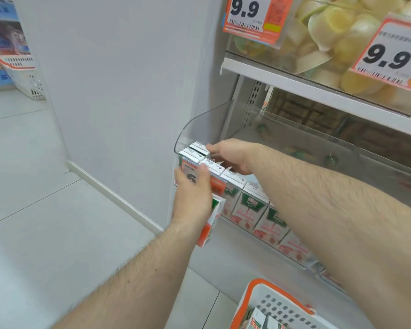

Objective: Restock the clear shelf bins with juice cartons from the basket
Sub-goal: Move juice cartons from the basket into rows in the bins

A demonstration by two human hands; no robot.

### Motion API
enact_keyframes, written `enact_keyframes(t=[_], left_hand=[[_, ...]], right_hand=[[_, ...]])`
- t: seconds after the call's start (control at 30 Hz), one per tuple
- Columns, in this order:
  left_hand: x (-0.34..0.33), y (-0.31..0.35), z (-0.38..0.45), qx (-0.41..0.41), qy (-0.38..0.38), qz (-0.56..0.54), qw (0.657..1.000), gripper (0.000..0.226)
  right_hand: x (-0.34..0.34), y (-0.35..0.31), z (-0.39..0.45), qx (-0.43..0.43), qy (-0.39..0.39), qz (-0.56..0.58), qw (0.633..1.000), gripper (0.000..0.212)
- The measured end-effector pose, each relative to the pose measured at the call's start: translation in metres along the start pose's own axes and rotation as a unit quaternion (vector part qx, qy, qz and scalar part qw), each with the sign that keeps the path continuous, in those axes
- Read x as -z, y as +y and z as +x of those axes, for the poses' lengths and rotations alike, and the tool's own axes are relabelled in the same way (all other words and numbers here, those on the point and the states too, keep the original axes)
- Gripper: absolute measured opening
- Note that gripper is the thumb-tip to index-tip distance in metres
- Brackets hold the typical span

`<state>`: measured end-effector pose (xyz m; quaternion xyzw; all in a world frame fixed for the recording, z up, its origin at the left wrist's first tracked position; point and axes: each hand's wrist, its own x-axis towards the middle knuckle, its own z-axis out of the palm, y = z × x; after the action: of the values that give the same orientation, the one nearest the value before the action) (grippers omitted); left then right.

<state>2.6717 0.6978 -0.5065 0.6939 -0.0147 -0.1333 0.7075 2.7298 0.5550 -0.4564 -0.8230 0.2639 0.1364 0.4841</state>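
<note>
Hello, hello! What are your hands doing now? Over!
Left hand gripping a juice carton outside the clear bin. Right hand inside, on cartons. Basket below. Nothing blocking.

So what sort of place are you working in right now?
Most likely a small grocery or convenience store aisle: orange 9.9 price tags hang on the shelf, juice cartons line a clear shelf bin, and a shopping basket sits below.

I see a glossy clear plastic bin point(199, 122), printed paperboard cartons point(249, 205), and a perforated white plastic basket point(280, 307).
</note>
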Motion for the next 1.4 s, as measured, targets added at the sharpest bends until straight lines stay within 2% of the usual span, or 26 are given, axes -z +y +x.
enact_keyframes(t=[0.03, 0.1, 0.17, 0.27, 0.33, 0.47, 0.57, 0.73, 0.8, 0.87, 0.93, 1.0, 1.07, 1.1, 1.17, 1.27, 1.33, 1.4], left_hand=[[0.002, 0.002, -0.002, -0.014, 0.029, -0.012, 0.999, 0.047], [0.007, 0.006, -0.008, -0.05, 0.063, -0.065, 0.995, 0.038], [0.009, 0.012, -0.017, -0.08, 0.041, -0.123, 0.988, 0.027], [0.008, 0.017, -0.033, -0.116, -0.031, -0.131, 0.984, 0.029], [0.007, 0.02, -0.042, -0.128, -0.06, -0.139, 0.98, 0.03], [0.002, 0.028, -0.057, -0.119, -0.104, -0.171, 0.972, 0.032], [-0.002, 0.033, -0.066, -0.113, -0.131, -0.18, 0.968, 0.034], [-0.007, 0.031, -0.077, -0.093, -0.205, -0.177, 0.958, 0.039], [-0.004, 0.032, -0.076, -0.075, -0.266, -0.201, 0.94, 0.043], [0.003, 0.03, -0.067, -0.072, -0.333, -0.199, 0.919, 0.06], [0.012, 0.026, -0.061, -0.08, -0.418, -0.13, 0.896, 0.076], [0.014, 0.022, -0.064, -0.099, -0.502, -0.04, 0.858, 0.084], [0.01, 0.016, -0.072, -0.119, -0.539, 0.009, 0.834, 0.084], [0.008, 0.014, -0.074, -0.129, -0.534, 0.024, 0.835, 0.081], [0.004, 0.011, -0.074, -0.159, -0.483, 0.046, 0.86, 0.071], [-0.002, 0.011, -0.075, -0.214, -0.339, 0.05, 0.915, 0.06], [-0.008, 0.007, -0.073, -0.242, -0.233, 0.057, 0.94, 0.058], [-0.012, 0.002, -0.068, -0.255, -0.162, 0.06, 0.951, 0.059]], right_hand=[[0.0, -0.001, -0.007, 0.026, 0.053, -0.06, 0.996, 0.036], [0.004, -0.001, -0.022, 0.105, 0.188, -0.134, 0.967, 0.038], [0.007, 0.0, -0.05, 0.195, 0.282, -0.109, 0.933, 0.027], [0.002, 0.01, -0.105, 0.291, 0.324, -0.021, 0.9, 0.016], [-0.009, 0.024, -0.143, 0.32, 0.31, 0.037, 0.894, 0.025], [-0.034, 0.057, -0.192, 0.305, 0.234, 0.118, 0.916, 0.039], [-0.051, 0.076, -0.202, 0.287, 0.23, 0.061, 0.928, 0.035], [-0.054, 0.089, -0.207, 0.264, 0.317, -0.037, 0.91, 0.03], [-0.042, 0.092, -0.213, 0.269, 0.294, -0.029, 0.917, 0.03], [-0.026, 0.095, -0.223, 0.27, 0.226, 0.004, 0.936, 0.036], [-0.01, 0.097, -0.233, 0.278, 0.173, 0.014, 0.945, 0.04], [0.003, 0.099, -0.239, 0.281, 0.135, 0.005, 0.95, 0.037], [0.01, 0.098, -0.245, 0.281, 0.099, -0.008, 0.955, 0.038], [0.012, 0.097, -0.246, 0.286, 0.094, -0.014, 0.953, 0.04], [0.013, 0.098, -0.246, 0.301, 0.144, -0.053, 0.941, 0.053], [0.006, 0.1, -0.243, 0.3, 0.265, -0.016, 0.916, 0.078], [-0.002, 0.102, -0.239, 0.305, 0.285, 0.031, 0.908, 0.076], [-0.015, 0.099, -0.237, 0.291, 0.264, 0.04, 0.919, 0.07]])
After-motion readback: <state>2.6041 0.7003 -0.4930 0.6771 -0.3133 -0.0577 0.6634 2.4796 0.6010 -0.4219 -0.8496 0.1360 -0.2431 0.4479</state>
